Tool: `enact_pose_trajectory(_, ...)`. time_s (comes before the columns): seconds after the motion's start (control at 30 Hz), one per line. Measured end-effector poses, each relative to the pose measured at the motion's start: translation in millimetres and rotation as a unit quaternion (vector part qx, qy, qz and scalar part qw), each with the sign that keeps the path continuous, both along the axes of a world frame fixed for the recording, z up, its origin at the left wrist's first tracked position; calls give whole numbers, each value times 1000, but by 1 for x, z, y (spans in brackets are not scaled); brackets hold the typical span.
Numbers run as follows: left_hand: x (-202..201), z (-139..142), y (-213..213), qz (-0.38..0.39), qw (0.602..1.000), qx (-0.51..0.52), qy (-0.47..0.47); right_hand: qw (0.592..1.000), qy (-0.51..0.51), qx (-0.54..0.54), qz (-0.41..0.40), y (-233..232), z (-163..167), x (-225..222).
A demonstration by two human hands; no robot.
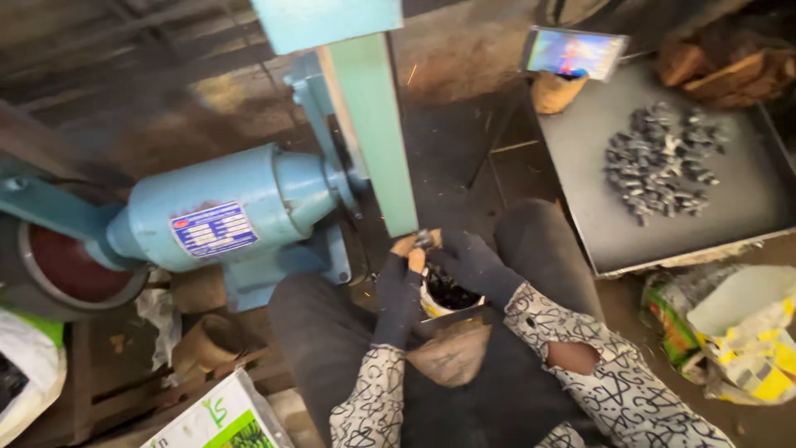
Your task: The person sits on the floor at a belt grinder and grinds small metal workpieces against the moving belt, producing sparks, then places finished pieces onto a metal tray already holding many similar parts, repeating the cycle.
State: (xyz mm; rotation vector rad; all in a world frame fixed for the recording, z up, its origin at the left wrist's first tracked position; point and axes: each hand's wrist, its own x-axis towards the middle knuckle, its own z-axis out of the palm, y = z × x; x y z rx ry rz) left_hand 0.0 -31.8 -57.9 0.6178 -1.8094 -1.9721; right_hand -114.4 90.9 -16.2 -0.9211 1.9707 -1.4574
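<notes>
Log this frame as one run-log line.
left hand: gloved, on small metal part | right hand: gloved, same part | part at green sanding belt | container of dark pieces below | tray: grey metal pieces

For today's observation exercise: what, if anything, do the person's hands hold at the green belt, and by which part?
Both gloved hands, left hand and right hand, pinch one small metal piece against the green belt; the exact grip point cannot be told.

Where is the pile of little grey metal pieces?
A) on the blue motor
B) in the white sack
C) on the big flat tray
C: the little grey metal pieces lie heaped on the flat grey tray, off to the side of the person's gloved right hand.
</notes>
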Motion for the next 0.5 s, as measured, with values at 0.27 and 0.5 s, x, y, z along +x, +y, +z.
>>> enact_pose_trajectory(0.27, 11, 21, 8, 59, 958, 280, -38, 851, -504, -142, -42, -1, -8, 40)
enact_pose_trajectory(0.5, 9, 14, 7, 85, 987, 123, -64, 973, -220, 18, -66, -5, -3, 34)
